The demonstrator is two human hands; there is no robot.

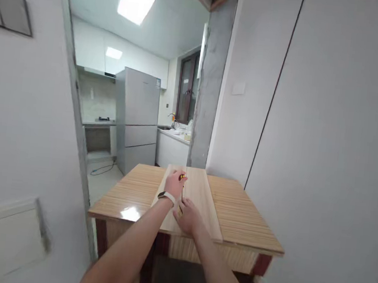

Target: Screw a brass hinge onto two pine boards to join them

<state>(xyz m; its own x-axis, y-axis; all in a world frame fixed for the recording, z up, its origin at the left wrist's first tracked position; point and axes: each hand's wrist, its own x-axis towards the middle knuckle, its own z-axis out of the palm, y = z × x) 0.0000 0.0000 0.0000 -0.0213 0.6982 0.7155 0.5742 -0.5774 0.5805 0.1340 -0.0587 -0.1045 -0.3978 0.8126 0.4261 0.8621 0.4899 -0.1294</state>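
Over the near part of a board (204, 201), the right hand (188, 217) is curled; its grip cannot be told. Farther up, a yellow-and-black tool (181, 176) is pinched by the left hand (173, 183), seemingly for steadiness, above the board, which is supported flat by the table (243, 208).

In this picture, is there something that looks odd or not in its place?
A dark cord lies loosely curled on the kitchen floor, not tidied away. The grey pillar looks rough and unfinished beside the smooth wall.
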